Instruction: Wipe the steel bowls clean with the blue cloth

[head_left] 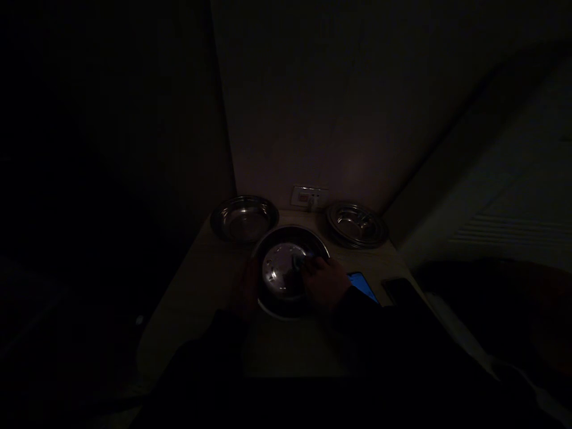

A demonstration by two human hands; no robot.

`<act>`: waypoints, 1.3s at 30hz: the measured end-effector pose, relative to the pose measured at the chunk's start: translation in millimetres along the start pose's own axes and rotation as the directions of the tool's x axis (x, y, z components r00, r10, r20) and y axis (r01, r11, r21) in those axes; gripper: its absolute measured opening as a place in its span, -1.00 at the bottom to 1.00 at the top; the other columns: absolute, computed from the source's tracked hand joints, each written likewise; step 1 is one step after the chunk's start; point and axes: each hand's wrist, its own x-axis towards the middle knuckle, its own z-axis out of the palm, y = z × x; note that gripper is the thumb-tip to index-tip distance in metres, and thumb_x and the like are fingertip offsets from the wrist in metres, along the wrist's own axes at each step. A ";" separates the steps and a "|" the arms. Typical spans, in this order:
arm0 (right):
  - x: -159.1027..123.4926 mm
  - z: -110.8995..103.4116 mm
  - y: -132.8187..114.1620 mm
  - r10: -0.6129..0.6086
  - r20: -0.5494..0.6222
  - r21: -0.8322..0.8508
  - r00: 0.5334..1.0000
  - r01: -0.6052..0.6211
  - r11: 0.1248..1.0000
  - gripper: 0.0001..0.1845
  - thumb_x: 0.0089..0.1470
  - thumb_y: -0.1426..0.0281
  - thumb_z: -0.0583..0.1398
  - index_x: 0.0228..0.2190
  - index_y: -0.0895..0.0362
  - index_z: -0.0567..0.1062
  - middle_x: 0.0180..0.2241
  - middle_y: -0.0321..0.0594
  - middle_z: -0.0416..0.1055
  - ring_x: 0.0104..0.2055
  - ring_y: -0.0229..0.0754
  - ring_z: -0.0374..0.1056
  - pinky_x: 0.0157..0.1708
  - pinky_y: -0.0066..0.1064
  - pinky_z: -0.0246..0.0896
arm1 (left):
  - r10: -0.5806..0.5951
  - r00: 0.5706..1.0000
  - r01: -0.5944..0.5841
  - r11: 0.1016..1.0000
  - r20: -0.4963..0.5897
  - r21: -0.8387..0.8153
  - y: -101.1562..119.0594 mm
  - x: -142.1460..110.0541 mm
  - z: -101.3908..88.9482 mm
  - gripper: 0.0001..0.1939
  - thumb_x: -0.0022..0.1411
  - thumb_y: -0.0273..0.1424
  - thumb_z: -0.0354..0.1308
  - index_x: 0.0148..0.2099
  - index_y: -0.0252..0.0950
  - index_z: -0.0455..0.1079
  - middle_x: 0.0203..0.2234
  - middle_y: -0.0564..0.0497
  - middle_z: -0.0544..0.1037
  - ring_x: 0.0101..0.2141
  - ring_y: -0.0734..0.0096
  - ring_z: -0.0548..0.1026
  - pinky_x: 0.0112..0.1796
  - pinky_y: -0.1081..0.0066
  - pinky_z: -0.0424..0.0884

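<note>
A round, shiny metal bowl (282, 271) lies on the small table in front of me, in very dim light. Small bright spots show on its surface, and I cannot tell whether they are drops or reflections. My left hand (245, 289) is at the bowl's left rim and appears to grip it, though its fingers are mostly lost in shadow. Over the right side of the bowl, my right hand (324, 280) has its fingers bent and drawn together against the metal. Whatever may be between them is too dark to make out.
Another metal bowl (245, 220) stands at the table's back left. A stack of metal plates (356, 225) is at the back right. A wall socket (309, 196) with a plug sits behind. A lit phone (363, 287) and a dark phone-like object (400, 291) lie on the right.
</note>
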 end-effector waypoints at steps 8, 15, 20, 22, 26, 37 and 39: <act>-28.4 3.7 -39.8 -0.115 -0.046 0.375 0.992 0.123 0.919 -0.67 0.04 0.46 0.11 -0.14 0.14 0.51 -0.12 -0.06 0.49 -0.06 -0.03 0.35 -0.09 -0.22 0.22 | 0.138 0.990 -0.135 0.985 -0.021 0.106 -10.8 3.0 0.1 -0.60 0.22 -0.23 -0.07 -0.08 -0.37 0.44 -0.06 -0.19 0.51 0.01 0.09 0.42 0.08 0.13 0.27; 6.9 14.5 -81.0 0.089 -0.310 0.720 0.947 0.172 0.673 -0.39 -0.03 0.62 0.02 0.12 0.27 0.27 0.04 0.00 0.34 0.04 -0.08 0.24 0.03 -0.27 0.19 | 0.128 0.990 -0.112 0.972 -0.064 0.207 -33.0 8.0 -9.5 -0.61 0.23 -0.25 -0.08 -0.08 -0.36 0.44 -0.02 -0.24 0.49 0.05 -0.02 0.38 0.07 0.08 0.28; 1.0 22.4 -75.0 0.010 -0.333 0.656 0.943 0.224 0.721 -0.37 0.00 0.56 0.03 0.15 0.22 0.22 0.06 -0.05 0.34 -0.02 -0.05 0.24 -0.01 -0.19 0.21 | 0.192 0.979 -0.170 0.958 -0.074 0.232 -35.0 13.4 -12.8 -0.68 0.20 -0.24 -0.01 -0.14 -0.28 0.45 -0.12 -0.13 0.54 0.00 0.08 0.42 0.11 0.08 0.22; -18.8 23.7 -60.7 -0.082 -0.269 0.552 0.960 0.224 0.803 -0.43 0.02 0.50 0.07 0.11 0.19 0.29 0.06 -0.08 0.36 -0.05 -0.03 0.25 -0.04 -0.15 0.20 | 0.194 0.981 -0.187 0.966 -0.021 0.176 -26.6 10.4 -8.1 -0.60 0.28 -0.20 -0.13 -0.11 -0.31 0.43 -0.12 -0.13 0.54 -0.04 0.15 0.45 0.06 0.13 0.30; -54.8 23.2 -27.7 -0.164 -0.192 0.308 0.967 0.219 0.926 -0.53 0.07 0.41 0.10 0.05 0.18 0.37 0.05 -0.05 0.38 0.05 0.07 0.21 0.01 -0.03 0.07 | 0.174 0.984 -0.176 0.981 0.029 0.086 -8.8 1.9 1.4 -0.64 0.27 -0.27 -0.07 -0.05 -0.32 0.42 -0.08 -0.10 0.53 -0.04 0.21 0.46 -0.01 0.27 0.38; -23.9 21.5 -75.0 -0.077 -0.324 0.365 0.943 0.200 0.909 -0.48 0.10 0.40 0.10 0.11 0.24 0.29 0.10 -0.05 0.33 0.04 -0.01 0.22 -0.02 -0.12 0.16 | 0.145 0.988 -0.141 0.988 -0.052 0.066 -13.2 3.1 -3.4 -0.70 0.22 -0.27 -0.05 -0.20 -0.30 0.45 -0.22 -0.09 0.57 -0.13 0.18 0.48 0.00 0.23 0.34; -20.0 26.1 -79.7 -0.063 -0.364 0.367 0.929 0.205 0.907 -0.48 0.12 0.40 0.09 0.12 0.26 0.28 0.12 -0.05 0.31 0.03 -0.02 0.22 -0.05 -0.14 0.18 | 0.138 0.989 -0.135 0.989 -0.051 0.067 -10.2 1.9 -2.6 -0.66 0.25 -0.27 -0.11 -0.22 -0.31 0.44 -0.23 -0.11 0.57 -0.16 0.18 0.49 -0.03 0.21 0.37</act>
